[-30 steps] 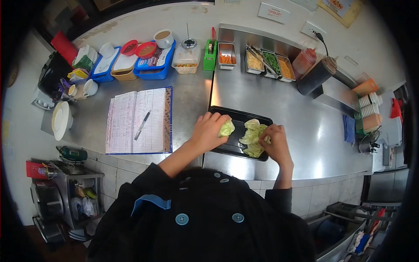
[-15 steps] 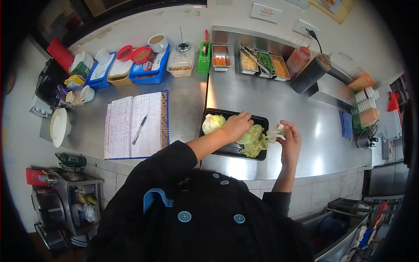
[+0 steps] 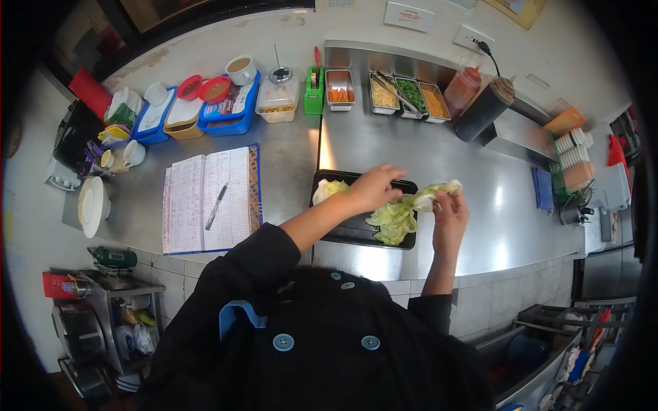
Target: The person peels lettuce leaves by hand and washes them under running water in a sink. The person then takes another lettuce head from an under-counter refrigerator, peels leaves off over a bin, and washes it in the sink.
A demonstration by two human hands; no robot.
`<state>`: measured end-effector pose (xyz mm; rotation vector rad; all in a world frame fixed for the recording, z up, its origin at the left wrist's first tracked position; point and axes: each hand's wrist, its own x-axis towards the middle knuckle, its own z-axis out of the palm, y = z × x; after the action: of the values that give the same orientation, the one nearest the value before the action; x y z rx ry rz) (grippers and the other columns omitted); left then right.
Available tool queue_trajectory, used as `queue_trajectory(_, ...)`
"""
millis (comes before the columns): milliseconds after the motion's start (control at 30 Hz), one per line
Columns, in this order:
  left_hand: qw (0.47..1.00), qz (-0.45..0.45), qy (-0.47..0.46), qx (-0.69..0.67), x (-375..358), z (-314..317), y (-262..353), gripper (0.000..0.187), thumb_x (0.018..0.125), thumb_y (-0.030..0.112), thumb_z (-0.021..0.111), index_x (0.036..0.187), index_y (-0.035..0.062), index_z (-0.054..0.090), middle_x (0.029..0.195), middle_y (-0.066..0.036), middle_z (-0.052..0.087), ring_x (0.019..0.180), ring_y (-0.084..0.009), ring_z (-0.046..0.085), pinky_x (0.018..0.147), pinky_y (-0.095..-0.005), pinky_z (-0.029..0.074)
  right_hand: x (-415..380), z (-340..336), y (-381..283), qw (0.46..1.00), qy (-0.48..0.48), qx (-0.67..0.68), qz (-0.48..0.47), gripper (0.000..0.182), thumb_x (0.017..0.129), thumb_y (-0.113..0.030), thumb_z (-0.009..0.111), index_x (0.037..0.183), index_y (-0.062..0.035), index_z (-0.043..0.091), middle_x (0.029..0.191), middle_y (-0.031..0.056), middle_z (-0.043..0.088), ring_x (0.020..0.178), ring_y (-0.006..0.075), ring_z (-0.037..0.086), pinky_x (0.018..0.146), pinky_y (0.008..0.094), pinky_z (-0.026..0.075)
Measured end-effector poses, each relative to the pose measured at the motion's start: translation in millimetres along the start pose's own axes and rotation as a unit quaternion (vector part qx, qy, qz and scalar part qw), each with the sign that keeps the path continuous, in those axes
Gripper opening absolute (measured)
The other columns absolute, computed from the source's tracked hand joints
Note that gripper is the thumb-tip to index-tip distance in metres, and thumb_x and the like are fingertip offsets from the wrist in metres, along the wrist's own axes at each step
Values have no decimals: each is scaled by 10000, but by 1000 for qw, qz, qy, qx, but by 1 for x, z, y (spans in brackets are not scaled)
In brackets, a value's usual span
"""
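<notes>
- Head view, looking down on a steel tabletop (image 3: 425, 157) with a black tray (image 3: 343, 231) near its front edge.
- Left hand (image 3: 373, 188): reaches across over the tray, fingers loosely curled with fingertips toward the raised leaf; whether it pinches that leaf cannot be told.
- Right hand (image 3: 449, 214): raised just right of the tray, fingers closed on a pale green lettuce leaf (image 3: 435, 192), which stretches leftward toward the left hand and hangs above the tray's right end.
- Pile of lettuce leaves (image 3: 392, 220) lies in the right half of the tray, directly below the held leaf.
- Lettuce head (image 3: 329, 190) sits in the tray's far-left corner, partly behind the left forearm.
- Left of the tray: open ledger (image 3: 205, 198) with a pen (image 3: 216, 205) lying on it.
- Far edge of tabletop: row of steel pans (image 3: 384, 92) holding orange, pale, green and yellow fillings; green dispenser (image 3: 314, 82) to their left; two squeeze bottles, red (image 3: 460, 85) and dark (image 3: 483, 109), to their right.
- Far left: blue tubs (image 3: 219, 109), red bowls (image 3: 202, 88), a cup (image 3: 241, 68), small mugs.
- Person wears a dark buttoned coat (image 3: 322, 335).
</notes>
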<state>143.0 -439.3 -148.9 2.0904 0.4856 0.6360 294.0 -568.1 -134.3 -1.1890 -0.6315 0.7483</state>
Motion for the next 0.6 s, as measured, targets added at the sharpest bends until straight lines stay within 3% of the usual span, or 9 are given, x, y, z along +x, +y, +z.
queue_trajectory(67,993,-7,-46,104,-8,18,-9,373,759,191,688,1109,82,620,1014,-120,594,823,-286,603,786,-372,492,-4,-1,-13,993,34,104,32,327,888,-49,546,1201,13,470,1065,83,570,881,156,585,741,286,498)
queue_trajectory(167,977,19,-83,195,-13,34,-17,308,741,196,683,1023,78,651,1023,-111,587,800,-307,576,794,-384,477,-8,-9,-15,992,13,110,64,336,893,-64,544,1210,15,467,1127,90,544,933,155,569,788,296,480)
queue_trajectory(200,983,6,-41,177,-10,34,-12,221,728,179,682,920,70,675,928,-95,612,767,-310,563,808,-383,469,-9,-12,-13,992,15,110,63,336,893,-64,544,1210,15,467,1127,90,544,933,155,569,788,296,480)
queue_trajectory(233,983,7,-43,176,-5,31,-11,221,728,179,682,920,70,675,928,-95,612,767,-310,563,808,-383,469,-10,-15,-9,990,17,124,62,348,895,-80,546,1221,12,465,1149,95,536,972,157,555,820,302,465)
queue_trajectory(300,991,22,-14,132,7,18,-10,194,728,196,693,886,84,688,795,-95,622,737,-290,585,761,-366,486,-15,-21,-4,988,22,138,60,360,898,-96,549,1231,10,463,1172,100,528,1011,158,542,851,307,450)
queue_trajectory(333,997,-48,-44,47,12,5,7,192,733,212,728,846,63,685,716,-81,628,706,-217,617,684,-313,498,-17,-20,-2,992,-5,105,62,381,898,-121,557,1242,9,458,1195,103,519,1043,161,529,875,303,433)
queue_trajectory(367,997,-47,-45,48,18,-3,16,192,733,212,728,846,63,685,716,-81,628,706,-217,617,684,-313,498,-19,-17,-1,995,-33,74,63,403,898,-146,565,1253,9,453,1217,106,510,1076,164,516,898,299,417)
queue_trajectory(467,986,-68,-116,-94,26,-19,48,295,734,223,774,907,10,664,783,-58,653,733,-106,613,646,-228,474,-25,5,-7,996,-57,34,53,492,851,-127,639,1268,26,428,1219,98,514,1102,163,510,921,300,412)
queue_trajectory(600,973,-93,-71,-197,28,-12,58,306,747,235,762,942,27,651,810,-58,630,738,-113,594,675,-238,471,-19,12,-6,996,-53,63,20,471,825,-20,647,1240,30,431,1155,94,557,1062,157,539,912,291,430)
